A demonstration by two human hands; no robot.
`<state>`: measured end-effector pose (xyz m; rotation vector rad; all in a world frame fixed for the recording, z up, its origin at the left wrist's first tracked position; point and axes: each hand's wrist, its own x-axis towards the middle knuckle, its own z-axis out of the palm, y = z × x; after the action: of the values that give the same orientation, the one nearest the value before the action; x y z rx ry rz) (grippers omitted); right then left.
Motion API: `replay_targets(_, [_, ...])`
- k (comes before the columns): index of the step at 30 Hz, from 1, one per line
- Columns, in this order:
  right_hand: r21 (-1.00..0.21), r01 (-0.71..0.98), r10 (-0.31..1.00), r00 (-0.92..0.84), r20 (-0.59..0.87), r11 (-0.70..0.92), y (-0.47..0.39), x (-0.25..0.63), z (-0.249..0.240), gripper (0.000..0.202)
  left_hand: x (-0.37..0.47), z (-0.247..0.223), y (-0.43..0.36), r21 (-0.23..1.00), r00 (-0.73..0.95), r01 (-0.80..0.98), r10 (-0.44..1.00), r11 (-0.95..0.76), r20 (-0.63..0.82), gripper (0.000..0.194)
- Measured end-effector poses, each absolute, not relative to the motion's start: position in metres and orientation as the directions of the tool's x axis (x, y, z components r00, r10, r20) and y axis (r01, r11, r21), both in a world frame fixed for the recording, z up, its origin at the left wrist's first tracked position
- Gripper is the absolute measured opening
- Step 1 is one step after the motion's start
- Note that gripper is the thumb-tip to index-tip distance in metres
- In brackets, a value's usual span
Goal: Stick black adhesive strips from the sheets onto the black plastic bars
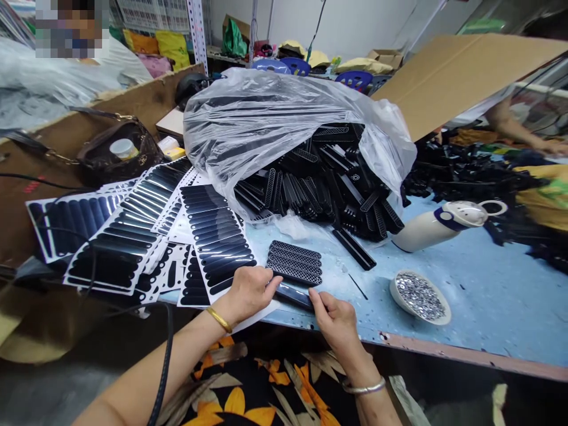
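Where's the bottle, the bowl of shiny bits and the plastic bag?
Bottle (421,229): head camera view, middle of its body.
Bowl (394,290): head camera view, its left rim.
Plastic bag (266,112): head camera view, its upper left side.

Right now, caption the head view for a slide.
Left hand and right hand hold a dark strip beside patterned black pieces, near a plastic bag of black parts.

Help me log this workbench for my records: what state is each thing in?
Plastic bag: open, black pieces showing at its mouth
Bowl: uncovered, filled with small metal pieces
Bottle: lid on
Handbag: open, container inside
Patterned pieces: lined up side by side
Sheets: overlapping
Black strip: held between left hand and right hand
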<state>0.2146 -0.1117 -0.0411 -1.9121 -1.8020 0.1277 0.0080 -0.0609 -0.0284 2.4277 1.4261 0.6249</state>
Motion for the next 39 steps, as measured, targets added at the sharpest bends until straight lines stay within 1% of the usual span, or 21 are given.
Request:
replay_targets(5, [-0.439,0.897,0.951,0.098,0.294,0.043,-0.116,0.219,-0.046,0.071,0.016,-0.021,-0.063,0.465,0.358,0.792,0.918,-0.396,0.171,0.050])
replay_targets(8, [-0.442,0.895,0.950,0.088,0.301,0.057,-0.115,0.218,-0.049,0.071,0.018,-0.024,-0.063,0.475,0.355,0.787,0.919,-0.393,0.172,0.042])
replay_targets(10, [-0.430,0.901,0.943,0.089,0.320,0.060,-0.114,0.216,-0.051,0.072,0.014,-0.028,-0.061,0.483,0.395,0.759,0.898,-0.437,0.191,0.037])
replay_targets(12, [-0.428,0.903,0.930,0.115,0.348,0.048,-0.113,0.215,-0.050,0.071,0.003,-0.029,-0.056,0.491,0.426,0.725,0.874,-0.484,0.233,0.036])
replay_targets(13, [-0.450,0.892,0.928,0.133,0.347,0.041,-0.113,0.215,-0.048,0.070,-0.005,-0.026,-0.055,0.499,0.427,0.706,0.864,-0.503,0.267,0.036])
replay_targets(15, [-0.548,0.836,0.934,0.176,0.312,0.025,-0.116,0.220,-0.043,0.067,-0.026,-0.017,-0.055,0.536,0.383,0.663,0.852,-0.523,0.357,0.038])
replay_targets(17, [-0.644,0.765,0.937,0.226,0.264,-0.003,-0.123,0.229,-0.037,0.062,-0.050,-0.004,-0.065,0.608,0.289,0.611,0.858,-0.507,0.425,0.040])
replay_targets(18, [-0.670,0.742,0.934,0.255,0.251,-0.022,-0.128,0.235,-0.033,0.060,-0.061,0.002,-0.073,0.649,0.230,0.590,0.870,-0.481,0.436,0.041])
replay_targets(19, [-0.675,0.736,0.926,0.282,0.251,-0.041,-0.133,0.240,-0.029,0.058,-0.072,0.006,-0.084,0.696,0.164,0.584,0.901,-0.417,0.402,0.041])
replay_targets(20, [-0.663,0.747,0.920,0.294,0.258,-0.053,-0.139,0.243,-0.025,0.055,-0.080,0.007,-0.096,0.744,0.117,0.578,0.936,-0.335,0.331,0.040])
replay_targets(22, [-0.607,0.794,0.931,0.232,0.281,-0.015,-0.149,0.243,-0.017,0.045,-0.091,0.000,-0.123,0.832,0.128,0.520,0.981,-0.192,0.146,0.039])
replay_targets(23, [-0.575,0.817,0.940,0.159,0.301,0.046,-0.152,0.238,-0.014,0.038,-0.092,-0.007,-0.135,0.871,0.132,0.484,0.991,-0.087,0.026,0.039])
replay_targets(25, [-0.523,0.821,0.930,-0.025,0.367,0.228,-0.156,0.219,-0.008,0.027,-0.089,-0.026,-0.152,0.914,0.106,0.365,0.968,0.175,-0.228,0.039])
replay_targets(27, [-0.516,0.759,0.883,-0.164,0.440,0.397,-0.153,0.191,-0.006,0.022,-0.081,-0.043,-0.160,0.899,0.054,0.153,0.905,0.411,-0.422,0.040])
replay_targets(28, [-0.521,0.720,0.859,-0.209,0.467,0.459,-0.151,0.176,-0.006,0.020,-0.076,-0.049,-0.160,0.879,0.043,0.039,0.878,0.476,-0.477,0.042])
replay_targets(31, [-0.539,0.639,0.822,-0.296,0.486,0.549,-0.140,0.137,-0.012,0.017,-0.066,-0.054,-0.155,0.810,0.029,-0.251,0.840,0.531,-0.542,0.045])
replay_targets(33, [-0.537,0.618,0.808,-0.323,0.493,0.574,-0.132,0.119,-0.021,0.015,-0.065,-0.050,-0.153,0.760,0.036,-0.366,0.824,0.537,-0.565,0.045])
replay_targets(35, [-0.524,0.612,0.797,-0.350,0.492,0.592,-0.125,0.106,-0.031,0.015,-0.066,-0.044,-0.153,0.730,0.047,-0.424,0.818,0.536,-0.573,0.043])
replay_targets(39, [-0.522,0.603,0.795,-0.403,0.453,0.603,-0.120,0.091,-0.042,0.021,-0.071,-0.036,-0.159,0.737,0.049,-0.451,0.839,0.503,-0.542,0.036])
